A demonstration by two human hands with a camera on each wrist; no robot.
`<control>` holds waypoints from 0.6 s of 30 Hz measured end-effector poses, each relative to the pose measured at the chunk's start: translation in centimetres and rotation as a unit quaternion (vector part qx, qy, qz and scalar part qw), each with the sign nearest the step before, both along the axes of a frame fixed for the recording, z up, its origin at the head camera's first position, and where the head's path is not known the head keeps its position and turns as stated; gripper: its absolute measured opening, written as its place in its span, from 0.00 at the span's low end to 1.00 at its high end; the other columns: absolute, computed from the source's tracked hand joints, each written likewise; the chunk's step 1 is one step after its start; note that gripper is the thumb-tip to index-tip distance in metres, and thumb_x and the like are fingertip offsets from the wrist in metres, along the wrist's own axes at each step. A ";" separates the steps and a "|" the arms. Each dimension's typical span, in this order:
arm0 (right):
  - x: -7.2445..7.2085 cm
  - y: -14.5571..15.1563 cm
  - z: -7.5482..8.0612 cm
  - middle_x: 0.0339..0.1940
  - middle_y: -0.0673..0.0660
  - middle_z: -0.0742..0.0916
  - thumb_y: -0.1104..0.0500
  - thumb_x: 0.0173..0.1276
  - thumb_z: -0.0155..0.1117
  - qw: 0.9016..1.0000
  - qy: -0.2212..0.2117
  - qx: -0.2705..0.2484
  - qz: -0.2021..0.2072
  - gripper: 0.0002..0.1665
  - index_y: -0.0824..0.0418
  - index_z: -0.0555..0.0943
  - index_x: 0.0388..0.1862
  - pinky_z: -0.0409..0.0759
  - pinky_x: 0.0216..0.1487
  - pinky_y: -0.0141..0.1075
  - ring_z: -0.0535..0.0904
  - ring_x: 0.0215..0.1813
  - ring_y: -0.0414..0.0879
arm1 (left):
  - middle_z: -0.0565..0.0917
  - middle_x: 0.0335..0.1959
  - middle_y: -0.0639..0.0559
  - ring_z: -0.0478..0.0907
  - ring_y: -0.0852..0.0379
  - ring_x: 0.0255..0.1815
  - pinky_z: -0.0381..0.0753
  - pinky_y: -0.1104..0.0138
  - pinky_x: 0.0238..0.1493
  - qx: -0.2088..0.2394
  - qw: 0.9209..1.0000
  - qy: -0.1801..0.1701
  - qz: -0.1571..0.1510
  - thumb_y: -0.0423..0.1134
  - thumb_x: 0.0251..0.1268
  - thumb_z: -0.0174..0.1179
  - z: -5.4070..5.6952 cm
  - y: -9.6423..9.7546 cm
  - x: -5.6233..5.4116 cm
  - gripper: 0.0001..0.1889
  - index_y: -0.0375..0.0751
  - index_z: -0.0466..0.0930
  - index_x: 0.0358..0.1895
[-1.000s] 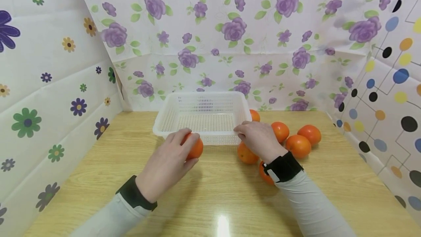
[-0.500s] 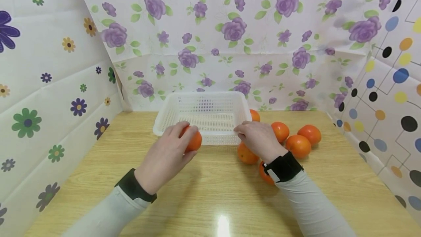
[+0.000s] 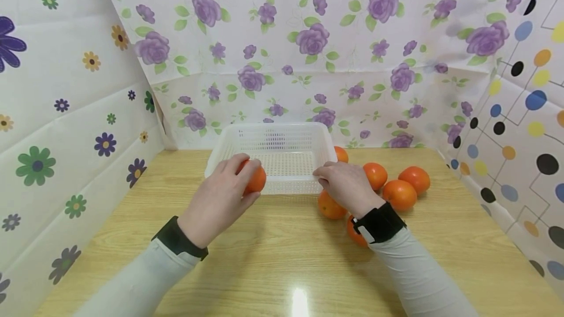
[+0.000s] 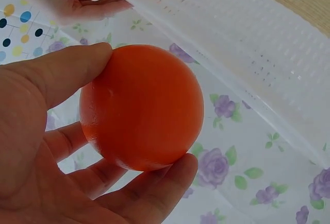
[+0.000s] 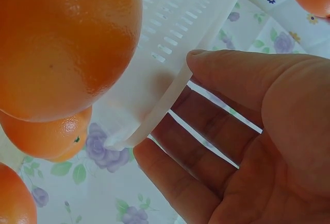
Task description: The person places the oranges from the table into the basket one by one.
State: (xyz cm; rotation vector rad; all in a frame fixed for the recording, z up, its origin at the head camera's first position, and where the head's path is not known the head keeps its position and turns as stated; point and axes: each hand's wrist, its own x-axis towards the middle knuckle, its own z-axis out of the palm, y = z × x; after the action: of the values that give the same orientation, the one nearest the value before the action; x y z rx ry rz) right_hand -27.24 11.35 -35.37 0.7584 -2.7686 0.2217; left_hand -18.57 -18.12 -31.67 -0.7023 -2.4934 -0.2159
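Observation:
My left hand [image 3: 218, 202] grips an orange [image 3: 256, 180] with thumb and fingers round it, raised at the front left rim of a white plastic basket [image 3: 293, 178]. In the left wrist view, the smooth red-orange fruit [image 4: 144, 105] lies between the thumb and curled fingers. My right hand [image 3: 348, 185] pinches the basket's front right corner. Seen from the right wrist, the thumb is on one side of the rim [image 5: 170, 95] and the fingers are on the other. No fruit shows inside the basket.
More oranges lie on the wooden table [image 3: 291, 243] to the right: one [image 3: 332, 205] beside the right hand, one [image 3: 356, 233] partly under the wrist, one [image 3: 341, 154] behind the basket's corner, and several [image 3: 399, 194] farther right. Patterned cloth [image 3: 282, 97] hangs behind and at both sides.
My left hand has lifted the orange upward and slightly left, toward the basket's front rim. The right hand has stayed on the basket corner, and the basket has not moved.

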 end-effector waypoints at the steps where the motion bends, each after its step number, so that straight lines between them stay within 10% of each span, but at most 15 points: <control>1: 0.0 0.0 0.0 0.47 0.50 0.93 0.61 0.76 0.76 1.000 0.000 -0.001 0.000 0.12 0.52 0.94 0.56 0.81 0.38 0.41 0.84 0.40 0.47 | 0.81 0.60 0.36 0.83 0.35 0.53 0.92 0.47 0.49 -0.001 1.000 -0.001 0.002 0.38 0.58 0.86 0.0 0.0 -0.1 0.34 0.40 0.79 0.65; 18: 0.0 0.1 0.0 0.48 0.49 0.93 0.62 0.76 0.75 1.000 0.008 0.000 -0.002 0.13 0.52 0.94 0.56 0.81 0.36 0.41 0.85 0.40 0.47 | 0.81 0.60 0.35 0.82 0.33 0.51 0.90 0.44 0.48 0.003 1.000 -0.006 0.014 0.38 0.62 0.84 1.1 -0.5 -2.1 0.31 0.39 0.78 0.65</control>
State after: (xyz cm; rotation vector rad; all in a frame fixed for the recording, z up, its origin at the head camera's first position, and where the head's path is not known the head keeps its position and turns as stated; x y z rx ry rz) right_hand -27.22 11.45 -35.39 0.7510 -2.7546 0.2128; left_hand -20.65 -18.65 -30.60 -0.6646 -2.5121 -0.2178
